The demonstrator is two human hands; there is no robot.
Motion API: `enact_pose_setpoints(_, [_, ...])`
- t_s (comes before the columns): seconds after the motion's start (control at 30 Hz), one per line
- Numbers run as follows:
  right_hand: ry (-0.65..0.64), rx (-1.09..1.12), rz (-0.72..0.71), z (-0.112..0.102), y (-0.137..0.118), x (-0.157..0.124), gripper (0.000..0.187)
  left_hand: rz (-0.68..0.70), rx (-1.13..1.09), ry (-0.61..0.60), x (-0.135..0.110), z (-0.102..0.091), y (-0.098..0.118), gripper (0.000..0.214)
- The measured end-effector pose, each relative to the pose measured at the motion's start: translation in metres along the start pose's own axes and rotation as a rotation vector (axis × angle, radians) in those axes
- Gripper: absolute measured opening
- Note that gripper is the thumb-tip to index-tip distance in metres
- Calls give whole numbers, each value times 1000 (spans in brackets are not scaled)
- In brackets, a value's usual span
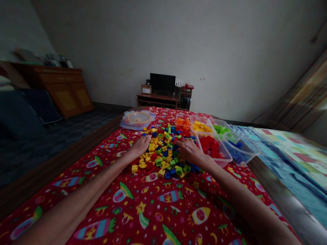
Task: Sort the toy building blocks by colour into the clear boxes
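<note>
A loose heap of toy building bricks [166,154] in yellow, green, blue and red lies on the table. At the heap's left edge is my left hand [141,146], its fingers held together and bent in beside the yellow bricks. My right hand [188,149] reaches over the heap's right side, fingers curled down among red and blue bricks. Both sets of fingertips are partly hidden, so what they hold cannot be made out. Right of the heap, clear plastic boxes hold orange bricks [183,122], yellow bricks [201,126], green bricks [220,129] and red bricks [211,147].
A round clear tub [251,149] with blue bricks stands at the table's right edge. Stacked plastic lids [138,119] lie behind the heap at left. A red patterned cloth [153,217] covers the table. Beside it on the right is a bed [281,160].
</note>
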State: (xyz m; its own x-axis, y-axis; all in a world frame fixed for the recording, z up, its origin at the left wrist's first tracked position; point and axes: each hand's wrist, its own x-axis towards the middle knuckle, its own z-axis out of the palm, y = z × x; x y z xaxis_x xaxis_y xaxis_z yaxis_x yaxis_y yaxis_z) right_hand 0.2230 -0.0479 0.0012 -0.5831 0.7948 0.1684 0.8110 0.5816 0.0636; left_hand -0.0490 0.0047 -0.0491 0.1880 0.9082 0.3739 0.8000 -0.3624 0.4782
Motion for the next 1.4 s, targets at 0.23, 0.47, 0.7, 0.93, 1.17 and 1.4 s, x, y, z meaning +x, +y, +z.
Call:
enact_pose_setpoints(0.23, [-45, -110, -40, 2, -13, 1, 29, -66, -501, -46, -6, 3, 39, 66])
enact_pose_setpoints(0.47, [11, -100, 21, -17, -16, 1, 27, -22, -701, -53, -10, 14, 46, 66])
enact_pose_setpoints(0.7, [227, 67, -239, 7, -42, 18, 29, -38, -735, -82, -9, 15, 48, 68])
enact_pose_setpoints(0.93, [288, 322, -318, 22, -41, 35, 18, -1, -738, -62, -10, 14, 53, 70])
enact_pose_setpoints(1.17, [420, 521, -186, 26, -25, 30, 44, 102, -565, -125, -10, 8, 57, 62])
enact_pose_setpoints(1.4, [431, 613, -136, 26, -33, 27, 48, 50, -610, -156, -11, 2, 54, 63])
